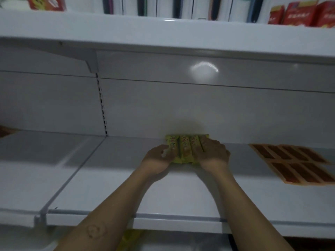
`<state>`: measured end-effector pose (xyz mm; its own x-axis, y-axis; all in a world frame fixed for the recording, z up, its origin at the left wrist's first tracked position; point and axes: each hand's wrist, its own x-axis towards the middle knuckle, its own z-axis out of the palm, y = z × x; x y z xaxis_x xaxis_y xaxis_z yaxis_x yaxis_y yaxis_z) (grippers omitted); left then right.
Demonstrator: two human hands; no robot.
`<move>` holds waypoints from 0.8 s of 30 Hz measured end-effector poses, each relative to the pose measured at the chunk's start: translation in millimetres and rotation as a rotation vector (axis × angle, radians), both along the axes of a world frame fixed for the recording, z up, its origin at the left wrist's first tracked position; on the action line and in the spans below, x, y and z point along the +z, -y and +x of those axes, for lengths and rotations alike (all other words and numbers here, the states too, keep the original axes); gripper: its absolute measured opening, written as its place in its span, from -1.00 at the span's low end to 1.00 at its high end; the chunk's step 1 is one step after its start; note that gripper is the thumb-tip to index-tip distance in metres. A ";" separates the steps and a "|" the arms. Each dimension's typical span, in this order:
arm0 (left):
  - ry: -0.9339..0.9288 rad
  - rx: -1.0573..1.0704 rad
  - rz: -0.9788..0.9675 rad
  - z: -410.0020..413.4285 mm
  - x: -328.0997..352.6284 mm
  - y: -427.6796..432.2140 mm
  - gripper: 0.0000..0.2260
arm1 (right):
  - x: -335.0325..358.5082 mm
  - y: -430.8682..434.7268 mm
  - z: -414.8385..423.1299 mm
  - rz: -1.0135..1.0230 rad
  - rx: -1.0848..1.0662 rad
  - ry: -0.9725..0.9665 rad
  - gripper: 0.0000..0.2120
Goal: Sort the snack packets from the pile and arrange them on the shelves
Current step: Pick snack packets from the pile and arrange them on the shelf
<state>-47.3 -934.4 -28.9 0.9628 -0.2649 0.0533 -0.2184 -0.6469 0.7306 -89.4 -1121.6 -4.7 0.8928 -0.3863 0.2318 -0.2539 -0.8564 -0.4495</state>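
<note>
Left hand (158,157) pinches, right hand (213,153) presses flat yellow packets (184,148); smooth shelf (108,178)

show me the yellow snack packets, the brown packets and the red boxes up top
yellow snack packets (184,149): head view, face of a middle packet
brown packets (282,153): head view, dark panel in the back row
red boxes (299,13): head view, front of the middle box

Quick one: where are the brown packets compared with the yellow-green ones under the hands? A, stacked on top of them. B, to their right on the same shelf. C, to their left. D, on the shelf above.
B: the brown packets lie flat on the same shelf, right of the yellow-green packets.
</note>
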 end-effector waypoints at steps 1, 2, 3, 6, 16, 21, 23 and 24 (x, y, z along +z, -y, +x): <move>0.011 0.008 -0.014 -0.4 -0.7 3.7 -0.52 | -1.9 3.7 -3.2 -0.012 -0.021 -0.019 -0.56; 0.019 0.026 -0.037 0.8 -2.4 8.0 -0.54 | -3.9 7.4 -5.2 -0.034 -0.037 -0.043 -0.57; 0.031 0.049 -0.068 1.0 -3.0 12.4 -0.56 | -6.8 11.0 -5.6 -0.049 -0.047 -0.073 -0.58; 0.021 0.128 -0.142 4.3 -5.4 22.7 -0.64 | -17.2 21.0 -3.0 0.010 -0.052 -0.100 -0.63; 0.019 0.203 -0.211 12.4 -17.3 29.8 -0.84 | -27.2 36.3 -9.2 0.191 0.073 0.026 -0.63; 0.006 0.203 -0.316 10.5 -19.6 30.1 -0.87 | -29.8 37.1 -11.8 0.199 0.096 0.059 -0.64; -0.006 0.155 -0.257 12.5 -18.3 31.0 -0.80 | -30.7 37.4 -12.0 0.201 0.090 0.055 -0.68; -0.011 0.137 -0.218 13.7 -17.1 31.4 -0.76 | -31.0 37.4 -11.9 0.195 0.088 0.055 -0.68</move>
